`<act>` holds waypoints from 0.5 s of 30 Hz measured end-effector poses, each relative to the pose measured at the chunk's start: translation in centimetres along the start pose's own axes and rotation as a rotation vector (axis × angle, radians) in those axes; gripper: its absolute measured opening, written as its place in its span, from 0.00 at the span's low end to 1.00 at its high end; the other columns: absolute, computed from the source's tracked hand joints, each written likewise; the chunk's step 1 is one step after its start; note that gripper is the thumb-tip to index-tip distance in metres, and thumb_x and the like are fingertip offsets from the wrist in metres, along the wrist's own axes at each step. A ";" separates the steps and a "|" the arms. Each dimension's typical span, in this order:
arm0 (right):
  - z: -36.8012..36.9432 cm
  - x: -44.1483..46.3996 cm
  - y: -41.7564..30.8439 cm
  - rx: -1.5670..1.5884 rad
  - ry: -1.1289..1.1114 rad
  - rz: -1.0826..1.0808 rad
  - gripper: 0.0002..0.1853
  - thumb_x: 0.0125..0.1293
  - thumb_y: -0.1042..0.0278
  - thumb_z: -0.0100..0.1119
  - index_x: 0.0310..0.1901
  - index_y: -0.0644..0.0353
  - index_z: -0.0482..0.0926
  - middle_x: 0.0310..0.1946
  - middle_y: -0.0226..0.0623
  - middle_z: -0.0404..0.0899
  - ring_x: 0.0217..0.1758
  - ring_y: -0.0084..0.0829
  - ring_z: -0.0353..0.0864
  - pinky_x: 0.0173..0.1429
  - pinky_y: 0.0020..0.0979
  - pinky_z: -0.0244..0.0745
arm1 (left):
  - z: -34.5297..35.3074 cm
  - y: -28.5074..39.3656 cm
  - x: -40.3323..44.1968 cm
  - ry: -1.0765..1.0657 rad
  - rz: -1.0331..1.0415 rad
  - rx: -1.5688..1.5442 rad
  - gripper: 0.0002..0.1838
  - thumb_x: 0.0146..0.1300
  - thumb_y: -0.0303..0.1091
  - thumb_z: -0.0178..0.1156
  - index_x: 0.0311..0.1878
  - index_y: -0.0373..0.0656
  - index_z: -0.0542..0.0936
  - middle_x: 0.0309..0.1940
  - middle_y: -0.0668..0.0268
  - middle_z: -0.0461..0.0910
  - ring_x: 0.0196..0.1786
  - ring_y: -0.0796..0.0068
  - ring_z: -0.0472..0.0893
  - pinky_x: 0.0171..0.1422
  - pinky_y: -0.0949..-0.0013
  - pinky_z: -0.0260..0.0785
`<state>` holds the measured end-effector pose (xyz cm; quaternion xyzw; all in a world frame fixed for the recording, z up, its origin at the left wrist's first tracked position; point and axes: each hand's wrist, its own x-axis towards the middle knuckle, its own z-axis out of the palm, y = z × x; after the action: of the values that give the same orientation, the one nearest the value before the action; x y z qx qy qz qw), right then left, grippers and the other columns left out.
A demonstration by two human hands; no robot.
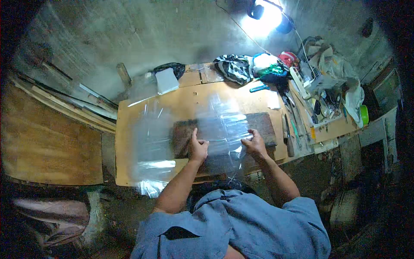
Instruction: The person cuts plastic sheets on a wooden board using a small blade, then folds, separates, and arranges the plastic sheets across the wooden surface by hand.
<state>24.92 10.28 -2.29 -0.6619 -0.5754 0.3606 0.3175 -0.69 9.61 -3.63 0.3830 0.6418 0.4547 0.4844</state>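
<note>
A clear plastic sheet (217, 134) lies across a dark board (262, 125) in the middle of the wooden table (168, 101). At its left edge is my left hand (199, 146), thumb and forefinger apart. My right hand (255, 143) is at the sheet's right edge, its thumb and fingers bent around the plastic. More clear plastic (151, 142) covers the table to the left, with shiny folds hanging over the front edge.
A white pad (167, 81) lies at the back left. Striped bags (235, 69) and a blue tool (259, 88) are at the back. Hand tools (295, 123) and a cluttered tray (330, 110) stand at the right, near a green container (364, 115). A lamp (264, 19) shines above.
</note>
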 end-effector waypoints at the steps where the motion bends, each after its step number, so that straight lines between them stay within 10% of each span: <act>1: -0.2 -0.3 -0.5 0.000 -0.001 0.002 0.33 0.52 0.64 0.69 0.58 0.67 0.67 0.34 0.40 0.81 0.33 0.28 0.80 0.39 0.30 0.76 | -0.2 -0.2 -0.2 -0.014 0.026 0.016 0.44 0.50 0.19 0.63 0.71 0.43 0.55 0.26 0.67 0.75 0.31 0.76 0.74 0.39 0.71 0.71; 10: -0.4 -1.6 -0.8 -0.216 0.069 -0.043 0.36 0.48 0.60 0.72 0.57 0.59 0.65 0.35 0.47 0.78 0.40 0.45 0.79 0.44 0.38 0.74 | -5.0 0.4 -4.1 0.115 0.384 0.261 0.41 0.50 0.22 0.64 0.70 0.46 0.60 0.40 0.62 0.75 0.31 0.75 0.73 0.40 0.71 0.70; 15: -1.2 -2.0 -0.3 -0.436 0.155 -0.295 0.38 0.45 0.63 0.73 0.59 0.59 0.64 0.45 0.50 0.73 0.49 0.49 0.72 0.53 0.43 0.68 | -13.0 0.3 -5.7 0.379 0.480 0.895 0.35 0.56 0.34 0.62 0.69 0.52 0.63 0.53 0.56 0.74 0.57 0.57 0.72 0.58 0.56 0.62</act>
<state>25.61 8.32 -1.21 -0.6493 -0.7036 0.1261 0.2598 -11.94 1.58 -0.22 0.5989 0.7435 0.2958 0.0323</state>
